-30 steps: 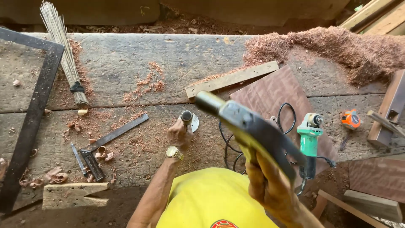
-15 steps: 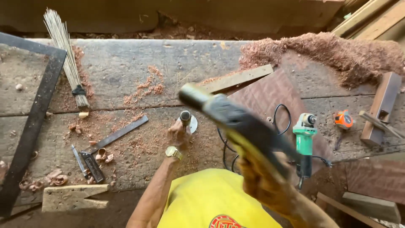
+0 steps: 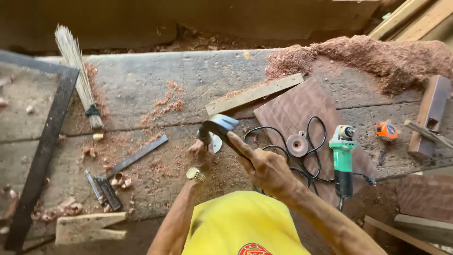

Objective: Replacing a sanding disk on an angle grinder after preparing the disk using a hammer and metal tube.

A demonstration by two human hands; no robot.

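Observation:
My right hand [image 3: 266,167] grips the handle of a dark hammer [image 3: 218,126]. Its bluish head is down on the top of a small metal cylinder [image 3: 205,136]. My left hand [image 3: 200,153], with a gold watch on the wrist, holds that cylinder upright on the worn wooden bench [image 3: 141,85]. A pale round disc [image 3: 216,142] lies just beside the cylinder, partly hidden by the hammer. Whether the hammer head touches the cylinder I cannot tell.
A green angle grinder [image 3: 342,156] with a black cable, a loose grinding disc [image 3: 297,145] and a brown board [image 3: 302,108] lie to the right. Further right are an orange tape measure [image 3: 387,131] and a wooden plane [image 3: 429,115]. A try square [image 3: 134,158], broom [image 3: 78,75] and black frame [image 3: 42,151] lie left; sawdust [image 3: 377,56] is heaped at the back.
My right hand has swung the hammer from raised near the camera down and forward onto the cylinder. My left hand has stayed in place.

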